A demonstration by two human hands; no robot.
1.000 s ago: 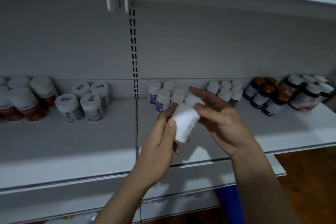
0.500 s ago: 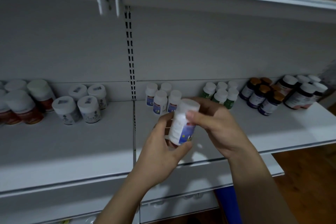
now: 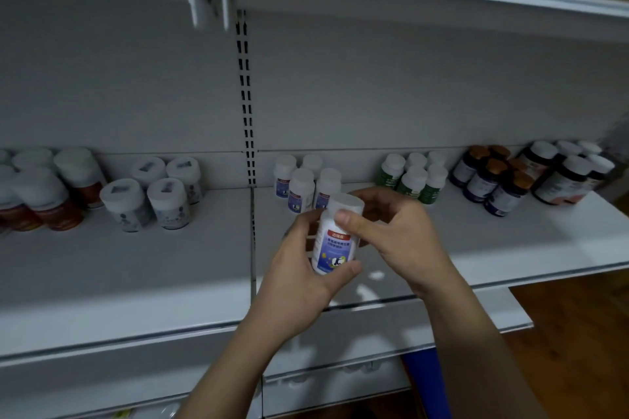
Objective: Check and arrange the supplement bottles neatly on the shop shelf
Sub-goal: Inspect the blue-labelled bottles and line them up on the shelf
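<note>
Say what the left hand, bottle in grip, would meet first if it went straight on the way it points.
Probably the blue-labelled bottles standing just behind the held bottle; the left hand points toward them, though depth is unclear.

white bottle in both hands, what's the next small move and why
Probably set the white bottle down on the shelf beside the blue-label bottles just behind it, label facing out. The left hand grips its base and the right hand pinches near the cap, it is upright with its blue label showing, and that label looks like theirs.
</note>
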